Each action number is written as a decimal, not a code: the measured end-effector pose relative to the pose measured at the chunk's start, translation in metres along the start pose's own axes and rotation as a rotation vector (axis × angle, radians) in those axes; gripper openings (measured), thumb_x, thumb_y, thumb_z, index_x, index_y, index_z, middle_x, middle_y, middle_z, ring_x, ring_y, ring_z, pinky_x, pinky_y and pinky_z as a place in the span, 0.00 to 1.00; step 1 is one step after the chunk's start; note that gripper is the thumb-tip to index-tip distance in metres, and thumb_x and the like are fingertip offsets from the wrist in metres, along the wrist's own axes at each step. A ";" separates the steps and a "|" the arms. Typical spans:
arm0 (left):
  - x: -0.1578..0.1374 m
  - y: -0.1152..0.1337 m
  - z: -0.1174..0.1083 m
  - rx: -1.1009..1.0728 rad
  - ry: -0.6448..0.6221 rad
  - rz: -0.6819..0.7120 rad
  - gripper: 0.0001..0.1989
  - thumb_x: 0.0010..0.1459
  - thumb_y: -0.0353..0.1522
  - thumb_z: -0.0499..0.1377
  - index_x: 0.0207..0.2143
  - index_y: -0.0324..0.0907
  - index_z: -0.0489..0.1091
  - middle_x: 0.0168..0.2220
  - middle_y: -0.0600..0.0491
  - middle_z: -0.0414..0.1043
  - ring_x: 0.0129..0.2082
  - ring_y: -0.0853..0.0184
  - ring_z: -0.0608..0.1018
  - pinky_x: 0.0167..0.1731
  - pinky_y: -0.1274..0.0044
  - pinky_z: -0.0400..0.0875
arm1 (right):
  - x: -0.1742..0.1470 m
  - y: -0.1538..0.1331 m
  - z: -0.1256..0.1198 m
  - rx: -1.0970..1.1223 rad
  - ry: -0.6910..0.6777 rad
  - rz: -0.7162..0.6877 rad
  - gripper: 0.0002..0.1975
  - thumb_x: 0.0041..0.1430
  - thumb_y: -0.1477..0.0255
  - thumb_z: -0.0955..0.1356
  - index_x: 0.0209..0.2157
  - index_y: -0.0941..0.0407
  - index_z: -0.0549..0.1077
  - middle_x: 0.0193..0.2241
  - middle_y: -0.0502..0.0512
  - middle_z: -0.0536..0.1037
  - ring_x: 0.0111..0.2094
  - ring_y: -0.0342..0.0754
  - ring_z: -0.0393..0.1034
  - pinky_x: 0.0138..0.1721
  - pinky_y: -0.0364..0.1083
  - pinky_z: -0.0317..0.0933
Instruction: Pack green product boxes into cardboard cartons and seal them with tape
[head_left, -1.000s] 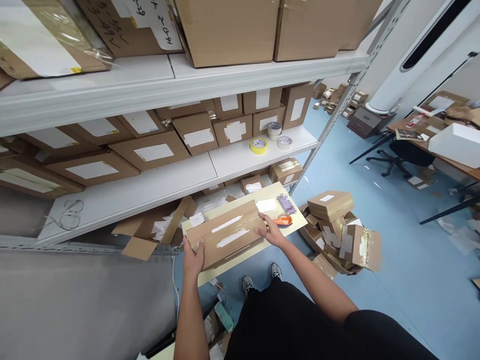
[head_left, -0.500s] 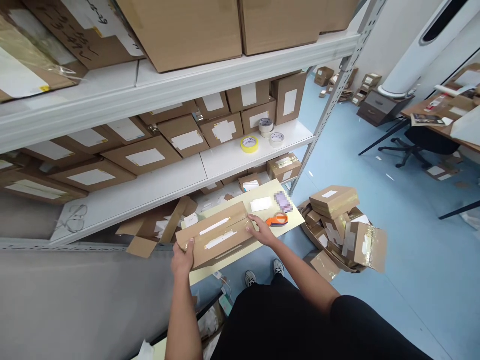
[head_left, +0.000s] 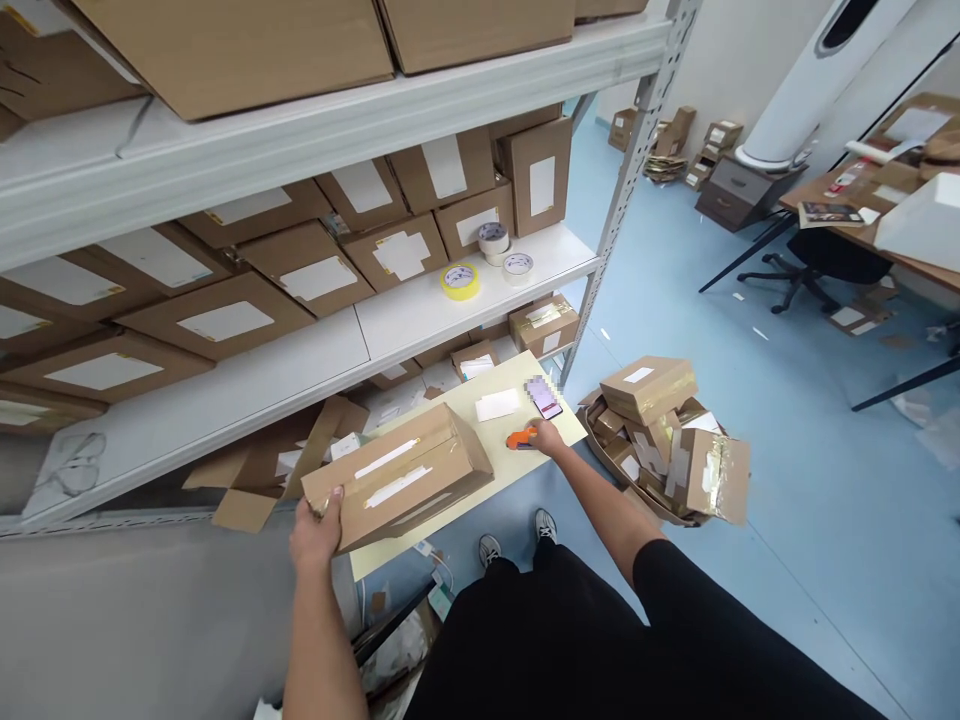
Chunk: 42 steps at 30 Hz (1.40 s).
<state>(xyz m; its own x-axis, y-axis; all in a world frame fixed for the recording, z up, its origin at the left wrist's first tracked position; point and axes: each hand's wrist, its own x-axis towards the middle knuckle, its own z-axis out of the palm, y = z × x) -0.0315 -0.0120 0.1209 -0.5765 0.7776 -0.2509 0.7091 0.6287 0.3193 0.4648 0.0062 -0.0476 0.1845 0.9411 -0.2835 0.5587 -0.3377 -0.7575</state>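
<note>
A long cardboard box [head_left: 442, 490] with two white label strips and tape along its top lies over the pale yellow table [head_left: 517, 462]. My left hand [head_left: 315, 530] grips its left end, thumb on top and fingers down the side. Past the box's right end, my right hand [head_left: 547, 438] is closed around an orange-and-dark-blue hand tool [head_left: 519, 440]; its exact kind is hard to make out. Just behind that hand lies a phone [head_left: 546, 398] with a lit screen. A stack of white labels [head_left: 497, 404] sits to the phone's left.
A grey metal shelf [head_left: 480, 340] full of labelled boxes runs behind the table, with a yellow tape roll [head_left: 460, 281] and white tape rolls [head_left: 517, 267] on it. An open carton [head_left: 259, 480] lies at left. A heap of discarded boxes [head_left: 675, 430] stands on the floor at right.
My right hand has let go of the box's right end and moved right, closing on the orange tool. My left hand stays on the box. The whole view has shifted.
</note>
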 end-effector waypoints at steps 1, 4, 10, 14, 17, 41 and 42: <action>0.000 0.000 0.000 0.001 0.005 0.003 0.45 0.58 0.62 0.52 0.65 0.40 0.64 0.57 0.32 0.75 0.55 0.38 0.78 0.54 0.53 0.72 | -0.001 0.008 0.004 -0.015 -0.028 0.006 0.13 0.46 0.74 0.74 0.38 0.56 0.80 0.37 0.59 0.84 0.41 0.55 0.77 0.45 0.48 0.68; -0.006 0.002 -0.001 0.006 0.005 0.006 0.43 0.59 0.61 0.53 0.64 0.41 0.65 0.55 0.33 0.77 0.53 0.40 0.79 0.52 0.54 0.74 | -0.008 0.025 0.018 -0.063 -0.086 0.012 0.09 0.43 0.75 0.75 0.31 0.55 0.78 0.34 0.59 0.83 0.43 0.58 0.76 0.48 0.52 0.67; -0.033 0.001 -0.008 0.011 -0.029 0.024 0.37 0.62 0.58 0.51 0.61 0.42 0.65 0.52 0.37 0.78 0.52 0.42 0.80 0.51 0.58 0.73 | -0.006 0.036 0.041 -0.080 -0.087 -0.006 0.08 0.48 0.69 0.74 0.31 0.56 0.76 0.38 0.64 0.82 0.54 0.66 0.70 0.59 0.63 0.58; -0.053 -0.017 -0.009 0.050 0.002 -0.027 0.35 0.63 0.58 0.50 0.58 0.40 0.67 0.49 0.36 0.80 0.49 0.42 0.81 0.47 0.60 0.74 | 0.003 0.038 0.041 -0.063 -0.098 0.010 0.12 0.53 0.63 0.74 0.31 0.56 0.73 0.39 0.66 0.81 0.54 0.67 0.72 0.59 0.66 0.57; -0.061 -0.026 -0.008 0.054 0.033 -0.032 0.34 0.64 0.57 0.50 0.58 0.40 0.66 0.49 0.36 0.79 0.49 0.43 0.81 0.47 0.61 0.74 | 0.004 0.039 0.037 -0.055 -0.102 0.012 0.13 0.52 0.62 0.75 0.29 0.55 0.71 0.38 0.66 0.81 0.51 0.68 0.74 0.57 0.67 0.58; -0.059 -0.001 -0.006 0.012 -0.057 0.078 0.30 0.68 0.50 0.49 0.62 0.39 0.65 0.54 0.35 0.78 0.53 0.44 0.80 0.52 0.60 0.72 | -0.080 -0.142 0.050 0.402 0.123 -0.259 0.23 0.72 0.53 0.58 0.57 0.54 0.64 0.48 0.63 0.76 0.51 0.60 0.69 0.56 0.58 0.64; -0.064 -0.003 -0.006 0.011 -0.064 0.077 0.29 0.68 0.50 0.49 0.61 0.38 0.66 0.53 0.35 0.78 0.53 0.45 0.80 0.51 0.60 0.72 | -0.082 -0.142 0.052 0.405 0.122 -0.247 0.24 0.72 0.52 0.57 0.57 0.53 0.64 0.47 0.63 0.76 0.50 0.60 0.70 0.55 0.59 0.65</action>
<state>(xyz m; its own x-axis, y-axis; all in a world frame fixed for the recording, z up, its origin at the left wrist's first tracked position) 0.0009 -0.0640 0.1413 -0.4933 0.8222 -0.2840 0.7548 0.5669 0.3299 0.3284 -0.0242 0.0531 0.1933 0.9810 -0.0135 0.2424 -0.0611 -0.9682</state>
